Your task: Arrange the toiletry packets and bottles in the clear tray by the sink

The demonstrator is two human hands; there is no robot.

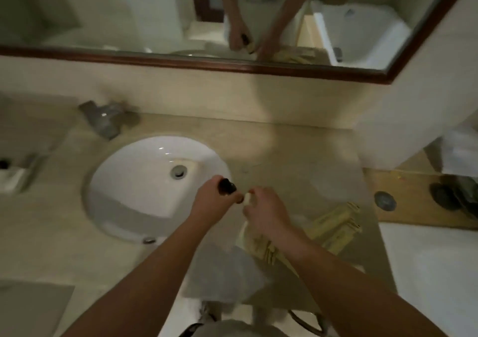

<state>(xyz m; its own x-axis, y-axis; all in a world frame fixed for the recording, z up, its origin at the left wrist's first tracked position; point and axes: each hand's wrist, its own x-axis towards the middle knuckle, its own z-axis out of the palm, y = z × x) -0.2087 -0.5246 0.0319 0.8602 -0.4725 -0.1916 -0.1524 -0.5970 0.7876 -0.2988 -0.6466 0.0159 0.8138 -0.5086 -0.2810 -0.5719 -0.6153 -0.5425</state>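
Fingers of the left hand (212,197) clamp a dark bottle (227,187) over the sink (124,194) rim; the right hand (263,207) pinches something pale, perhaps a cap, above packets (333,225) right of the sink.

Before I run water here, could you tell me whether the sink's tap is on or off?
Off, as far as shows: the sink basin looks dry, with no stream falling from the tap.

head view: looking steeply down and forward from the person's head | sitting close over the counter (297,150) | sink (144,181) lying left | mirror (155,13) standing far
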